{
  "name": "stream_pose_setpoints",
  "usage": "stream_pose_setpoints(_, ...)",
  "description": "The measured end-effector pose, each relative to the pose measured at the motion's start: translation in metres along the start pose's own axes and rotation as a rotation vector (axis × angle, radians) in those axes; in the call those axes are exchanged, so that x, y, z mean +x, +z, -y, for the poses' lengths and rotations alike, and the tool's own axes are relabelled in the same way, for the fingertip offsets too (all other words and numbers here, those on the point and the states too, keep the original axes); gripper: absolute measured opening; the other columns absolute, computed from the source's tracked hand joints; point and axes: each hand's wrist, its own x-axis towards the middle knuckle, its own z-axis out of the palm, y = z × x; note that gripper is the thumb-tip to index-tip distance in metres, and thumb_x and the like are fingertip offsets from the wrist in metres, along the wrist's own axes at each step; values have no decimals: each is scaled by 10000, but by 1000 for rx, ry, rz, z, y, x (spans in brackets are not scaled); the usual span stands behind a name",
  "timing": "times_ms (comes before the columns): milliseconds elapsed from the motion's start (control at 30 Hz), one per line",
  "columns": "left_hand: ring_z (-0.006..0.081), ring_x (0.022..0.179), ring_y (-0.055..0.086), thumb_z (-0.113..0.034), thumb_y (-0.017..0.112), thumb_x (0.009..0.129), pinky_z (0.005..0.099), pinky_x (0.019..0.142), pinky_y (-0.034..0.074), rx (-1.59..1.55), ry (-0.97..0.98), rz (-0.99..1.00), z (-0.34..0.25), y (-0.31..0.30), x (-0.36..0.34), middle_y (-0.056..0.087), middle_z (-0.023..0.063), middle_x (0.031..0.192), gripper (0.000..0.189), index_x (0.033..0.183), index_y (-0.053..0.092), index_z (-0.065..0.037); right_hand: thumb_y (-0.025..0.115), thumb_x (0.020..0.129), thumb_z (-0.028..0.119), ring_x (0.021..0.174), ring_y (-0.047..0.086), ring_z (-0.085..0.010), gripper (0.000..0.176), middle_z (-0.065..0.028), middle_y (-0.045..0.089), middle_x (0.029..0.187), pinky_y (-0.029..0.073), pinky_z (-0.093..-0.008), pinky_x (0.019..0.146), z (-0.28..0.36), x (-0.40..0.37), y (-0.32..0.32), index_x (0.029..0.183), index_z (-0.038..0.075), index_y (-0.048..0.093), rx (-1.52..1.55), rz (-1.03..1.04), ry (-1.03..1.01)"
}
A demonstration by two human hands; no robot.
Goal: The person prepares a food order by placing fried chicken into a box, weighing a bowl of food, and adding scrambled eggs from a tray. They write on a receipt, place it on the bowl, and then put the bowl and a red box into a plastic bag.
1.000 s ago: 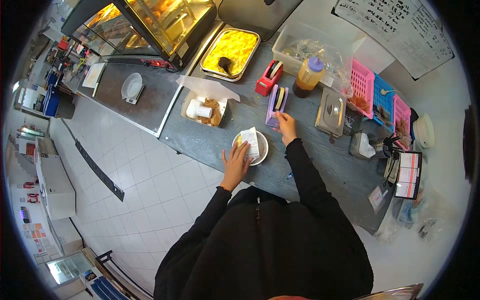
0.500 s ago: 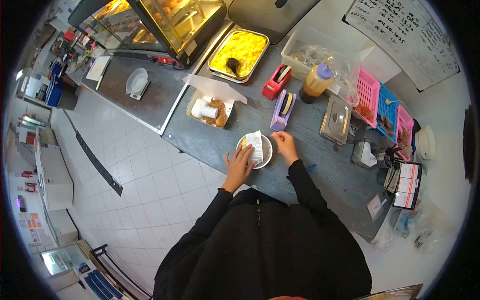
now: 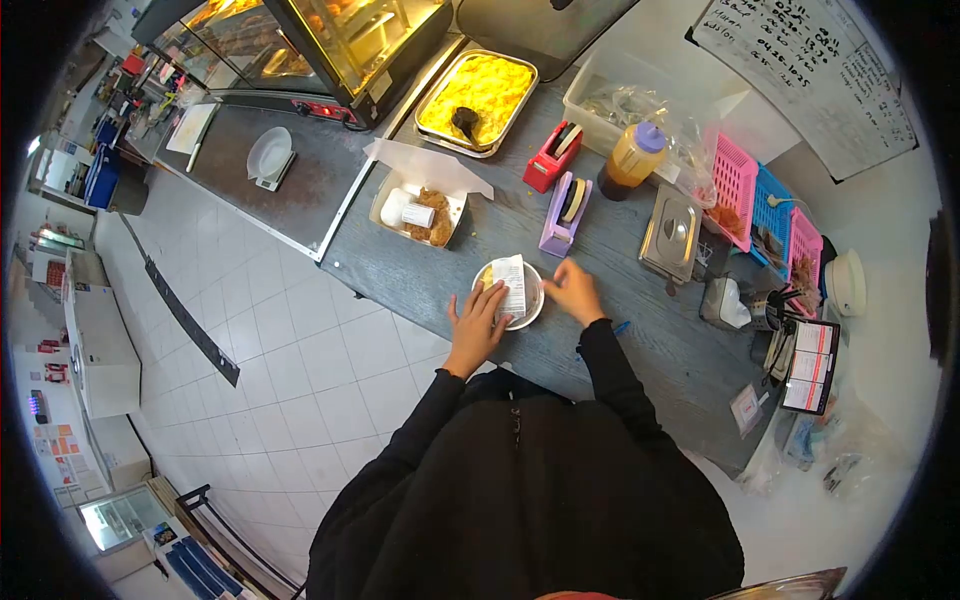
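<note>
At one bowl (image 3: 537, 298), left hand (image 3: 475, 325) spread on slip (image 3: 511, 278), right hand (image 3: 575, 292) pinched, contents unclear

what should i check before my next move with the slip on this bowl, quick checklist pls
1. Slip on top of the bowl: ok
2. Left hand resting on the slip: ok
3. Right hand clear of the purple tape dispenser: ok
4. Tape between the right hand's fingers: cannot tell, too small to see
5. Food box closed: not ok, its lid is open
6. Sauce bottle upright: ok
</note>
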Motion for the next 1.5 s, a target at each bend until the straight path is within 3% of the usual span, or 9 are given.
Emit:
stream_pose_setpoints(133, 236, 1313, 331, -297, 592, 843, 564, 1047, 102, -15, 1, -1, -1, -1, 0, 427, -32, 1372, 502, 1312, 446, -188, 671, 812, 365, 570, 512, -123, 362, -31, 521, 746, 472, -282, 503, -10, 34, 9, 1003, 81, 554, 236, -444, 131)
stream_pose_setpoints(267, 239, 1316, 325, -293, 583, 848, 573, 1042, 101, -14, 16, 5, -1, -1, 0, 426, -30, 1374, 505, 1319, 437, -185, 614, 873, 346, 711, 560, -133, 367, -38, 552, 890, 521, -291, 574, 2, 51, 3, 1047, 28, 555, 859, -141, 461)
stream_pose_setpoints(433, 243, 1319, 320, -268, 559, 861, 579, 1039, 97, 3, 16, 19, 3, 1, 1, 433, -13, 1368, 536, 1360, 387, -174, 593, 899, 184, 823, 577, -172, 196, -52, 569, 967, 552, -321, 689, -12, 32, 54, 995, 13, 581, 969, -620, 44)
stream_pose_setpoints(600, 251, 1274, 367, -224, 563, 851, 555, 1010, 152, 16, 2, -14, 5, 6, 1, 479, 12, 1329, 662, 1429, 254, -133, 635, 863, 225, 588, 480, -98, 196, 5, 506, 740, 440, -235, 497, -12, 16, 39, 904, 33, 636, 1063, -306, 522)
stream_pose_setpoints(800, 254, 1136, 453, -260, 702, 731, 491, 931, 238, -133, -18, 61, 20, -8, 17, 523, -1, 1290, 999, 1466, 45, -102, 632, 858, 267, 531, 420, -34, 219, 11, 590, 718, 277, -208, 428, 5, 8, 25, 932, 62, 657, 685, -78, 197)
stream_pose_setpoints(933, 256, 1101, 465, -278, 747, 673, 469, 919, 251, -141, -61, 164, 22, -18, 28, 513, -5, 1303, 1112, 1463, -12, -90, 685, 769, 242, 713, 649, -205, 238, -133, 681, 831, 501, -328, 650, 29, 13, 38, 831, 13, 667, 403, 514, -128)
stream_pose_setpoints(1100, 259, 1093, 466, -278, 759, 645, 461, 918, 259, -106, -61, 207, 22, -19, 31, 502, 3, 1313, 1147, 1462, -23, -86, 725, 670, 356, 747, 651, -313, 342, -173, 666, 815, 511, -403, 678, 73, 14, 55, 797, 43, 678, -260, 304, -70)
stream_pose_setpoints(1300, 282, 1052, 491, -288, 726, 705, 435, 881, 350, -169, 11, -103, 25, -8, 25, 524, 108, 1232, 878, 1415, 264, -58, 753, 653, 418, 840, 624, -362, 604, -164, 614, 917, 496, -462, 686, 72, -18, 14, 1108, 81, 545, -263, 92, 78)
stream_pose_setpoints(1500, 228, 891, 595, -337, 533, 905, 330, 753, 499, -910, -529, 170, 40, 11, 14, 563, 143, 1103, 420, 1185, 520, -24, 766, 624, 479, 1126, 439, -414, 920, -210, 384, 1235, 412, -522, 869, 30, -42, 24, 1365, 165, 319, -25, -12, -42)
